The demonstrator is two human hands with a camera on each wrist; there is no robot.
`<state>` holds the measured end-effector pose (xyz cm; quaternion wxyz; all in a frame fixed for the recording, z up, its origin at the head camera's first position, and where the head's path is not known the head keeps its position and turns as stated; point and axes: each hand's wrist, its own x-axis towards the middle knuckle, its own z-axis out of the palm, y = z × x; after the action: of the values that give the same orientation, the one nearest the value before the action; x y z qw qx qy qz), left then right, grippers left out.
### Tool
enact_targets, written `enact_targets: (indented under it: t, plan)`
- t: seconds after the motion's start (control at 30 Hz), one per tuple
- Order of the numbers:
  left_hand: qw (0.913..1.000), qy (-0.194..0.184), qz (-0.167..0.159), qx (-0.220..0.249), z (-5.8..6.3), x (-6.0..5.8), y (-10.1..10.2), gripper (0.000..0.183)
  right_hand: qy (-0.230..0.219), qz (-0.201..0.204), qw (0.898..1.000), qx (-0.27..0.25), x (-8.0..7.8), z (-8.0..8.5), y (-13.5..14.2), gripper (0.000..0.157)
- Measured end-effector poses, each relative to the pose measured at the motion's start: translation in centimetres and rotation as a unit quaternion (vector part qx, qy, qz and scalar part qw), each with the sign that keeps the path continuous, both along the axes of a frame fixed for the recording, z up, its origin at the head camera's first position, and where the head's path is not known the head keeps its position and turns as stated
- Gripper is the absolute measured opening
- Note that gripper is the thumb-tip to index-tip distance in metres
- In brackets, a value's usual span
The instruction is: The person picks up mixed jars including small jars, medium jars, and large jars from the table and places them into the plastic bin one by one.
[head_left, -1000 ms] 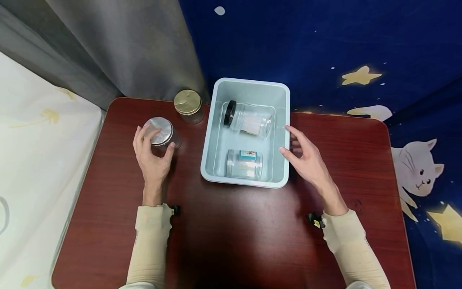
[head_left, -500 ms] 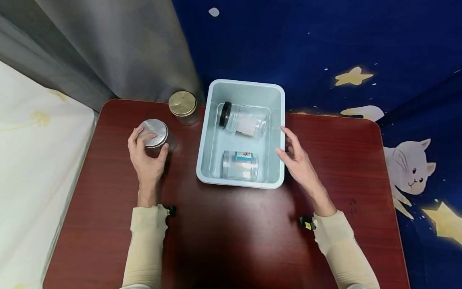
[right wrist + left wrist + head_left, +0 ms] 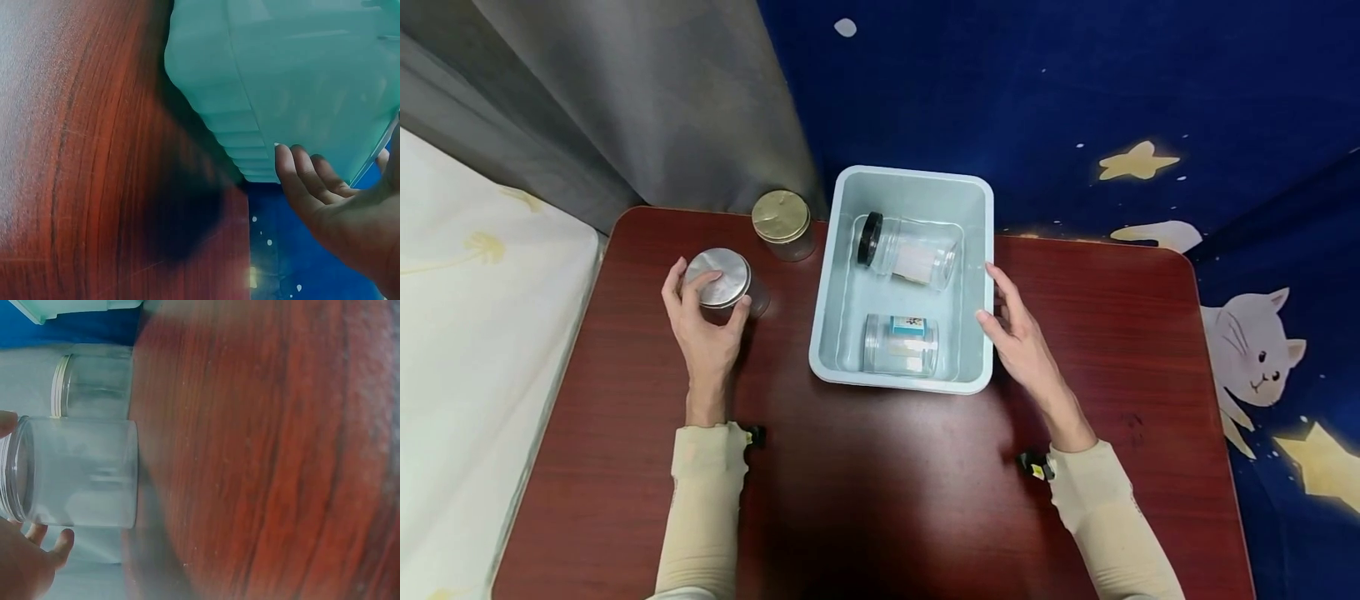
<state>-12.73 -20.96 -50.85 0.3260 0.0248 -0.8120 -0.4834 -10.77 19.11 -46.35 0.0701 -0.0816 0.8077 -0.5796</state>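
My left hand holds a clear jar by its silver lid, with the thumb at the right side and one finger bent over the top. The jar stands upright on the table. Just behind it is a second clear jar with a gold lid. At the right side of a pale blue plastic bin, my right hand touches the rim, and several fingers lie along the outer wall. Inside the bin, a clear jar with a black lid and another clear jar lie on their sides.
Everything stands on a dark red wooden table. A grey curtain and a blue star-patterned curtain hang close behind its back edge. White cloth lies along the left side.
The whole head view shifted slightly left, then stayed nearly still. Both hands keep their places on the silver-lidded jar and the bin's rim; the jars have not moved.
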Motion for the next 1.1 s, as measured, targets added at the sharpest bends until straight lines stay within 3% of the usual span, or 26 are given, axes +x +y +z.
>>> enact_targets:
  t: [0.47, 0.8, 1.1]
  plan:
    - [0.9999, -0.005, -0.009, -0.001, -1.0, -0.3, -0.4, 0.046, 0.010, -0.007, 1.000, -0.015, 0.1, -0.5, 0.0, 0.059]
    - [0.9993, -0.013, -0.036, 0.001, -1.0, -0.6, -1.0, 0.051, 0.016, -0.006, 0.999, -0.031, 0.0, -0.8, 0.1, 0.060]
    - [0.9988, -0.028, -0.040, 0.007, -1.1, -0.5, -1.4, 0.054, 0.014, -0.004, 0.999, -0.041, -0.1, -0.9, 0.0, 0.060]
